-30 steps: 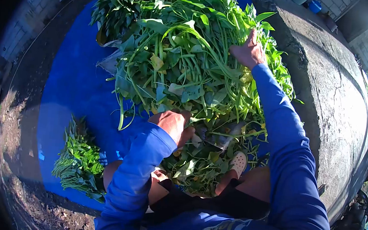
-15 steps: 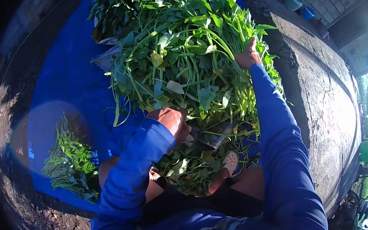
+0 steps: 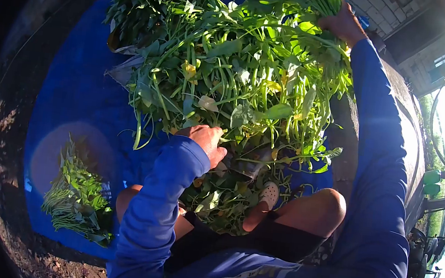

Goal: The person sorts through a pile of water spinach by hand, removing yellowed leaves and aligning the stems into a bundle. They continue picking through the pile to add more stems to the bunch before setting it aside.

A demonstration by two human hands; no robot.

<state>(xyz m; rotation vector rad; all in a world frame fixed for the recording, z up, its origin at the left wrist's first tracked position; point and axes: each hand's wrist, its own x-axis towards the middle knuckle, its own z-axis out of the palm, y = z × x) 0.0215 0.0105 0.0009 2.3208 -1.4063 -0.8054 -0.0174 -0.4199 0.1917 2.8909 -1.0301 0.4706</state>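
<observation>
A large heap of leafy green stems [image 3: 228, 80] fills the upper middle of the view. At its upper right, my right hand [image 3: 345, 24] grips a bunch of green stems [image 3: 321, 2] and holds it out to the right. My left hand [image 3: 205, 141] is at the heap's lower edge, its fingers curled against the stems there; what lies between them is too small to tell. Loose leaves and stems [image 3: 216, 201] lie below, between my legs. A smaller bundle of greens [image 3: 78, 197] rests at the lower left.
A blue tarp [image 3: 74, 102] lies under the greens. A darker leafy pile [image 3: 149, 6] stands at the upper left. On the right is a concrete slab [image 3: 400, 98]. My foot in a light clog [image 3: 269, 194] is beside the loose leaves.
My right hand has moved up and to the right, with a bunch of stems now in its grip. Stems on the heap's right side have shifted. My left hand has barely moved.
</observation>
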